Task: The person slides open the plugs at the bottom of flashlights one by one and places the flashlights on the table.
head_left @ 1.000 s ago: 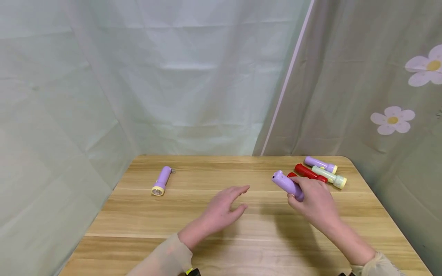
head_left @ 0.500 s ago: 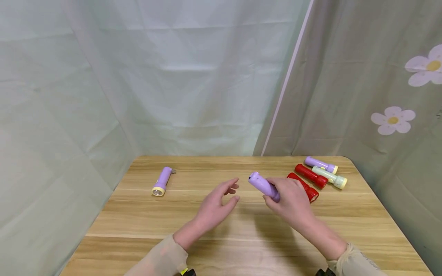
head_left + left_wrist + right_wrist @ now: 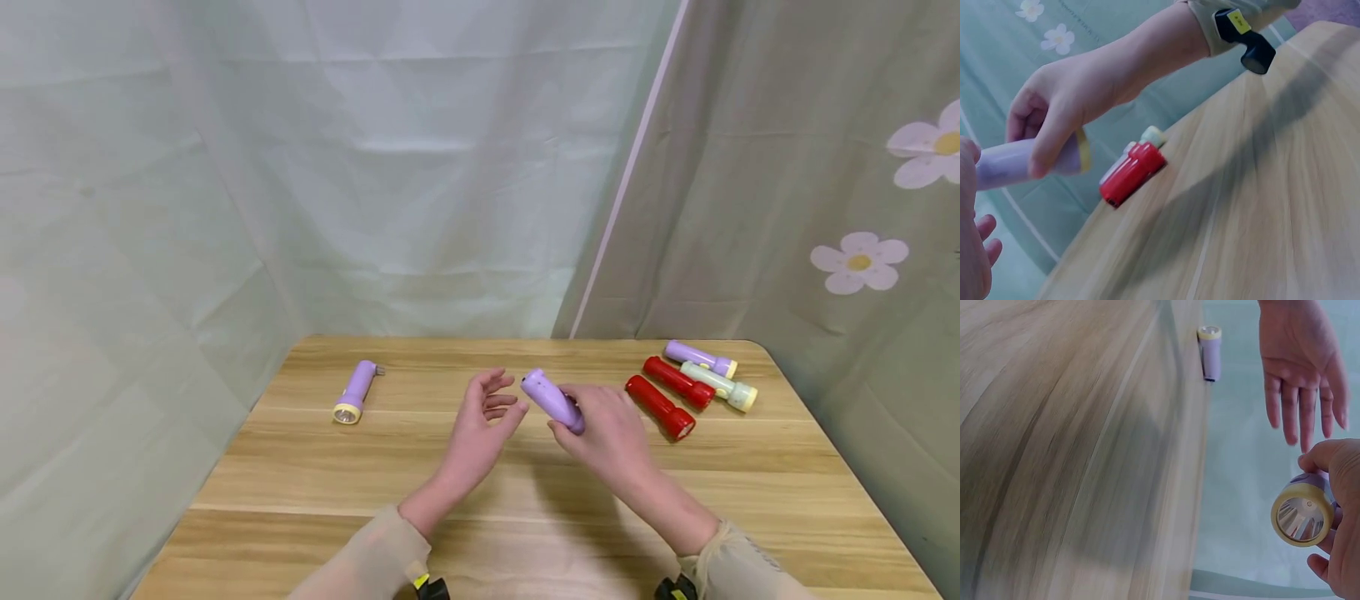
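Observation:
My right hand (image 3: 609, 433) grips a purple flashlight (image 3: 551, 398) above the middle of the table. Its tail end points up and left toward my left hand. In the right wrist view the flashlight's yellow-rimmed lens (image 3: 1301, 514) faces the camera, with fingers curled round the body. My left hand (image 3: 480, 425) is held just left of that tail end, fingers spread and relaxed, holding nothing. The right wrist view shows the left hand's palm (image 3: 1297, 356) with fingers extended. A second purple flashlight (image 3: 357, 393) lies at the table's left, its yellow head toward me.
At the right lie two red flashlights (image 3: 660, 407), a pale green one (image 3: 718, 386) and another purple one (image 3: 701, 358), close together. The wooden table (image 3: 300, 483) is backed by a pale curtain (image 3: 420, 167).
My right hand has carried the purple flashlight left, away from the group, uncovering the nearer red flashlight. My left hand has risen a little, closer to the flashlight's tail end.

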`<state>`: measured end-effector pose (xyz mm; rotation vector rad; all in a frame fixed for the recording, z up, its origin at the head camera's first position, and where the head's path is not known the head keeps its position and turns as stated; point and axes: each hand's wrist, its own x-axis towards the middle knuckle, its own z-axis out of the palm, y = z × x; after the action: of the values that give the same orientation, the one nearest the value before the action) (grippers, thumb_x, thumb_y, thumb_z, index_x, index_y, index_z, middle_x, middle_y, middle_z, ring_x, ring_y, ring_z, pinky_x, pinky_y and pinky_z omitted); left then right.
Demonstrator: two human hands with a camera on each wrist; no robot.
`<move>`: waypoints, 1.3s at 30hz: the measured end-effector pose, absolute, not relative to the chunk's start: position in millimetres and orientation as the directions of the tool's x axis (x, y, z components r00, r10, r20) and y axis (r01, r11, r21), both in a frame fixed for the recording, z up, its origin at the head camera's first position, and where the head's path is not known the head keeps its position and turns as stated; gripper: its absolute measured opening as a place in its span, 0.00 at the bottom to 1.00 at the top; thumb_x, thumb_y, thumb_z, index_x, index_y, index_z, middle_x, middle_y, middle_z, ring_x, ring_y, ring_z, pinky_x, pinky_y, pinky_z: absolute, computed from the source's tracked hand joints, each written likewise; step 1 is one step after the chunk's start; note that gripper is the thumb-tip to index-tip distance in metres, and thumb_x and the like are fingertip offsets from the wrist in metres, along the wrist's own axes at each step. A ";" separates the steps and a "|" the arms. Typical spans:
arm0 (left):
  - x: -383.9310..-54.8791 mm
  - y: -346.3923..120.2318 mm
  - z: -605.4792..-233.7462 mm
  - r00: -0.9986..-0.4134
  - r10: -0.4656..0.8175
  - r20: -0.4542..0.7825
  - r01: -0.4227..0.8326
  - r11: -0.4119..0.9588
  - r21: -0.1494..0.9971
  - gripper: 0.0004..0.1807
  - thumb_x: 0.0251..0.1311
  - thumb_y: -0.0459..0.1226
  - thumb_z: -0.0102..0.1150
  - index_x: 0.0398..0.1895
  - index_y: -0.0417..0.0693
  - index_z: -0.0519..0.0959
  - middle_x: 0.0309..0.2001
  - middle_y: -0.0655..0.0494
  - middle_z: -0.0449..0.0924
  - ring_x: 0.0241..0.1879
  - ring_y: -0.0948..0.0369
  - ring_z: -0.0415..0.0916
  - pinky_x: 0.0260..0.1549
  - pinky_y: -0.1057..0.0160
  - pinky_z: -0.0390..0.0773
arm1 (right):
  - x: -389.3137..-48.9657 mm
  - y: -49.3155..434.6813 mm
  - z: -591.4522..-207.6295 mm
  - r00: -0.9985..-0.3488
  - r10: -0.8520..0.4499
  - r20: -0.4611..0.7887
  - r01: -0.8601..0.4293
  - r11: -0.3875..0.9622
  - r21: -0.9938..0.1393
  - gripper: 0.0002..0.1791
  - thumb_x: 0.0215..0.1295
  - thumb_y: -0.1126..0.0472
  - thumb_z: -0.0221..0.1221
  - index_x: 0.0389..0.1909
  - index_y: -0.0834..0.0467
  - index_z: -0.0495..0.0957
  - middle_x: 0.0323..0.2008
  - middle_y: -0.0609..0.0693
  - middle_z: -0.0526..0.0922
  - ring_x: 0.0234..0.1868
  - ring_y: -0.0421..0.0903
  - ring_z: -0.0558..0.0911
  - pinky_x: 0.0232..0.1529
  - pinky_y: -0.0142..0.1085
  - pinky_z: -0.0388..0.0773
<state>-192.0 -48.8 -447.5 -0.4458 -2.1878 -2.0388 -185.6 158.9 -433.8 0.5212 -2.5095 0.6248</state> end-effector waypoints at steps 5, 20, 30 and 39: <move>-192.9 -35.3 -451.6 -0.951 0.117 0.286 0.287 -0.004 0.958 0.33 0.66 0.44 0.69 0.68 0.47 0.64 0.60 0.52 0.76 0.54 0.54 0.78 0.57 0.47 0.74 | -185.5 153.6 -433.6 -0.798 -0.243 0.551 -0.475 0.817 -0.327 0.24 0.52 0.54 0.77 0.50 0.56 0.83 0.35 0.45 0.84 0.35 0.47 0.78 0.46 0.46 0.71; -188.3 -22.6 -455.9 -0.957 0.030 0.287 0.287 0.005 0.958 0.36 0.64 0.43 0.71 0.69 0.52 0.61 0.52 0.50 0.81 0.48 0.55 0.79 0.52 0.52 0.75 | -183.7 148.5 -437.4 -0.778 -0.248 0.577 -0.482 0.825 -0.295 0.24 0.54 0.54 0.75 0.51 0.56 0.82 0.38 0.48 0.86 0.35 0.47 0.78 0.44 0.46 0.72; -187.4 -22.6 -458.5 -0.959 0.019 0.284 0.284 0.015 0.959 0.38 0.63 0.45 0.71 0.69 0.48 0.61 0.49 0.52 0.81 0.47 0.56 0.78 0.52 0.53 0.75 | -183.9 145.7 -437.8 -0.758 -0.259 0.599 -0.497 0.824 -0.272 0.24 0.53 0.55 0.76 0.51 0.56 0.83 0.38 0.48 0.87 0.35 0.47 0.79 0.43 0.46 0.73; -186.5 -20.8 -458.3 -0.957 0.010 0.289 0.289 -0.002 0.957 0.35 0.63 0.41 0.71 0.68 0.50 0.62 0.48 0.52 0.81 0.46 0.54 0.77 0.51 0.53 0.74 | -184.0 144.5 -440.0 -0.747 -0.259 0.613 -0.503 0.822 -0.265 0.23 0.53 0.55 0.75 0.51 0.55 0.83 0.38 0.48 0.87 0.35 0.48 0.79 0.45 0.47 0.73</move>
<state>-186.5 -20.8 -458.3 -0.3149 -2.0680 -2.0685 -184.0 144.5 -440.0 0.5595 -2.4306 0.5663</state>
